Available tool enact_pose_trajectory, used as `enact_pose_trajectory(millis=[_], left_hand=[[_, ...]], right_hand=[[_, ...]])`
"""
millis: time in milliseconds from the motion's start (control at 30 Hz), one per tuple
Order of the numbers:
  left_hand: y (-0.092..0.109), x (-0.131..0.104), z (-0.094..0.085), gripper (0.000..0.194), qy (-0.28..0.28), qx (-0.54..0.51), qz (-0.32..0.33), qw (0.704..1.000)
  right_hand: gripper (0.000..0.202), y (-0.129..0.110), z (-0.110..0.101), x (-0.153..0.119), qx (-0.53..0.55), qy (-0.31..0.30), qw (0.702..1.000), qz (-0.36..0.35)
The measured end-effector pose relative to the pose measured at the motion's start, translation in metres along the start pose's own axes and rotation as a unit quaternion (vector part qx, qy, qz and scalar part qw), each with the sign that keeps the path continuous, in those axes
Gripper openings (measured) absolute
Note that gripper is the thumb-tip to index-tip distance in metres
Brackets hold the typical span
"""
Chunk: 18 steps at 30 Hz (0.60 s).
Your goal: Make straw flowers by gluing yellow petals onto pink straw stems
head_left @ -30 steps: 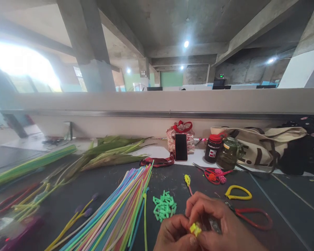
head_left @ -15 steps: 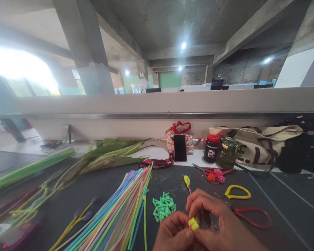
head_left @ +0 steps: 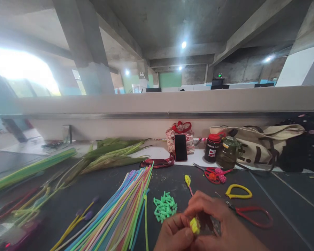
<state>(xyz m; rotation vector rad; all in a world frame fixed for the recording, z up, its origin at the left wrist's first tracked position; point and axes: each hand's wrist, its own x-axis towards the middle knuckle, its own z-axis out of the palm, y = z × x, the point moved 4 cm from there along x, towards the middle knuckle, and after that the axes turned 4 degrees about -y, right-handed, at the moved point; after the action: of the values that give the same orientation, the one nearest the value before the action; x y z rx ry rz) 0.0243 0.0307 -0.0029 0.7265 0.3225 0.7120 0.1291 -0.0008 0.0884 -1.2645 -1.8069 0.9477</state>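
Note:
Close together at the bottom, right of centre, are my left hand and my right hand. A small yellow piece is pinched between the fingertips of both. Just left of them lies a pile of short green pieces. Beyond my fingers rests a pink stem with a yellow tip. Long pastel pipe-cleaner-like stems fan out further left. To the right of my right hand are red-handled pliers and a yellow-handled tool.
Red scissors lie beside pink and orange knotted pieces. Behind stand a phone, a black bottle, a green jug and a canvas bag. Green leaves and yellow stems with purple tips are at left.
The fingers of my right hand have shifted and curl more around the yellow piece. The piece has turned slightly and moved a little right and down.

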Motion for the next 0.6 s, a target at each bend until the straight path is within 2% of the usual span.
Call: enact_pose_trajectory(millis=[233, 600], left_hand=[[-0.008, 0.006, -0.008, 0.033, -0.015, 0.012, -0.023, 1.0], [-0.008, 0.009, -0.02, 0.037, 0.06, 0.009, -0.009, 0.998]], right_hand=[[0.023, 0.007, 0.003, 0.001, -0.034, -0.001, 0.999, -0.001], [0.017, 0.011, -0.002, 0.003, -0.126, 0.001, 0.992, 0.019]])
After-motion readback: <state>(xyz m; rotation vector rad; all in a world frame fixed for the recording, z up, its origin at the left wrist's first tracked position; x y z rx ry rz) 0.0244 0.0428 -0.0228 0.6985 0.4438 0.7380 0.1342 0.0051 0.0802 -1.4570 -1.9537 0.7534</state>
